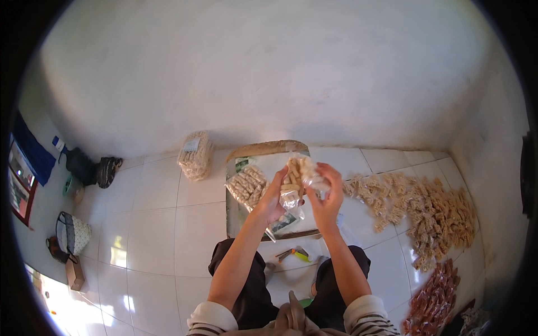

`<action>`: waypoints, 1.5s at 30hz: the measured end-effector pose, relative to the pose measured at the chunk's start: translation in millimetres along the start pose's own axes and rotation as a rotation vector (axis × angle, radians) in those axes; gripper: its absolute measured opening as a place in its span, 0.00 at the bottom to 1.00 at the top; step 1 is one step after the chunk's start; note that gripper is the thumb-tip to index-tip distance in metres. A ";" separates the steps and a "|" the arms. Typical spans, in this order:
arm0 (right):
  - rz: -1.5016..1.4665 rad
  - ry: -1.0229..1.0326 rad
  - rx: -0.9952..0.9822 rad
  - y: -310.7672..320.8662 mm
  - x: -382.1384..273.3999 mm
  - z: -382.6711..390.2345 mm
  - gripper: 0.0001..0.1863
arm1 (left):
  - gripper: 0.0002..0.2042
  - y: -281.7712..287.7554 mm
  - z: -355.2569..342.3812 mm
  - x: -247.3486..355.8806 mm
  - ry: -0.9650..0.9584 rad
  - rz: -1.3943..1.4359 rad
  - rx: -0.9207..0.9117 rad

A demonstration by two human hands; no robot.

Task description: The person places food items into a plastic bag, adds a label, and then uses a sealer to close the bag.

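Observation:
Above a low wood-edged table (pixel 266 149), my left hand (pixel 270 203) is closed around a clear plastic packet (pixel 292 178) of pale, stick-shaped snacks. My right hand (pixel 328 193) has its fingers curled on a second clear packet (pixel 307 166) of pale pieces, held right against the first one. Where the two packets meet, their edges are hard to tell apart. A larger clear bag (pixel 246 186) filled with similar packets lies tilted on the table, to the left of my left hand.
On the floor at right spreads a heap of pale snack packets (pixel 440 215), with reddish packets (pixel 431 297) nearer. A full bag (pixel 195 157) stands left of the table. Tools with a yellow-green handle (pixel 301 256) lie between my legs. A woven bag (pixel 74 234) sits far left.

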State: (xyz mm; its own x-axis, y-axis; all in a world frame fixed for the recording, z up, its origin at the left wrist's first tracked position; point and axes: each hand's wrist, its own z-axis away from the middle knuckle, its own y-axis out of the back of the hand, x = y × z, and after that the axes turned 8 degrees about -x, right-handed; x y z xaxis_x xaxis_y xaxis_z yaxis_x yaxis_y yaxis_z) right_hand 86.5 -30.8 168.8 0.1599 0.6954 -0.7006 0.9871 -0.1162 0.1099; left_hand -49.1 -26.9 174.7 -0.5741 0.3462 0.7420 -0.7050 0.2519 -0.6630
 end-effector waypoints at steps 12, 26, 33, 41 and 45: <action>-0.237 -0.176 -0.393 -10.7 -3.7 10.5 0.34 | 0.25 -2.5 3.9 13.0 -0.297 0.037 0.191; -0.258 -0.334 -0.325 -17.9 5.8 9.0 0.54 | 0.30 -0.5 2.5 0.9 -0.353 -0.069 -0.053; -0.240 -0.345 -0.336 -17.2 4.0 16.3 0.42 | 0.32 -4.7 6.2 13.7 -0.367 -0.092 0.043; -0.056 -0.097 -0.438 -23.3 -5.3 11.1 0.44 | 0.06 12.0 7.1 17.4 -0.465 0.053 0.220; -0.302 -0.280 -0.445 -33.0 -4.3 20.3 0.46 | 0.08 17.8 4.8 11.0 -0.481 0.002 0.376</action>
State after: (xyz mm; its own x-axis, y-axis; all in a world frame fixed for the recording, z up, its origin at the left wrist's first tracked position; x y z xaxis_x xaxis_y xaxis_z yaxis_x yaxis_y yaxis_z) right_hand 53.1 -44.3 153.9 -0.0753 0.4311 -0.8991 0.9056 0.4070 0.1193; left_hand -69.9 -23.0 171.5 -0.6376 -0.1227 0.7605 -0.7520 -0.1149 -0.6490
